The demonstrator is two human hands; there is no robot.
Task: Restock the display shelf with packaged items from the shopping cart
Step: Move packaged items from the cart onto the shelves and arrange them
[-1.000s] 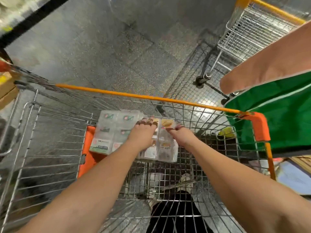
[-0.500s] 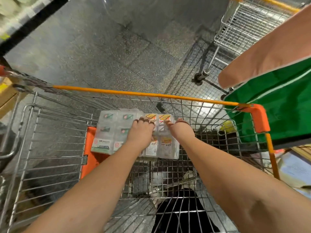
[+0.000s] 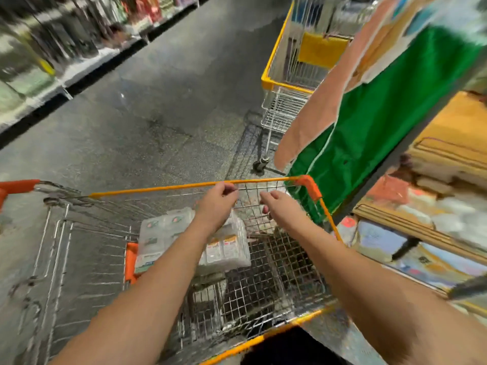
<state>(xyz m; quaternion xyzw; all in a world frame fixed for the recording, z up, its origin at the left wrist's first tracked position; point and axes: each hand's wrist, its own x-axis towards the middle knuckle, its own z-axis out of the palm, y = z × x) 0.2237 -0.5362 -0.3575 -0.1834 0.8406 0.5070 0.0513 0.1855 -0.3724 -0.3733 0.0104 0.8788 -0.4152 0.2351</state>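
Observation:
The wire shopping cart with an orange rim stands in front of me. Two clear-wrapped packs lie at its far end: one with green labels and one with orange labels. My left hand is raised near the far rim with its fingers curled, and it grips the top of the orange-label pack, which hangs tilted under it. My right hand is level with it, just to the right, with fingers curled. Blur hides whether it holds the wrap. The display shelf is at my right.
A second cart with a yellow rim stands ahead on the right. Another person in a green garment stands close by the cart's right corner, arm hanging down. Shelves of goods line the aisle's left side, across grey floor.
Both hands have risen from the packs to the height of the cart's far rim, and the orange-label pack has tipped up with them. My head has lifted and turned toward the aisle.

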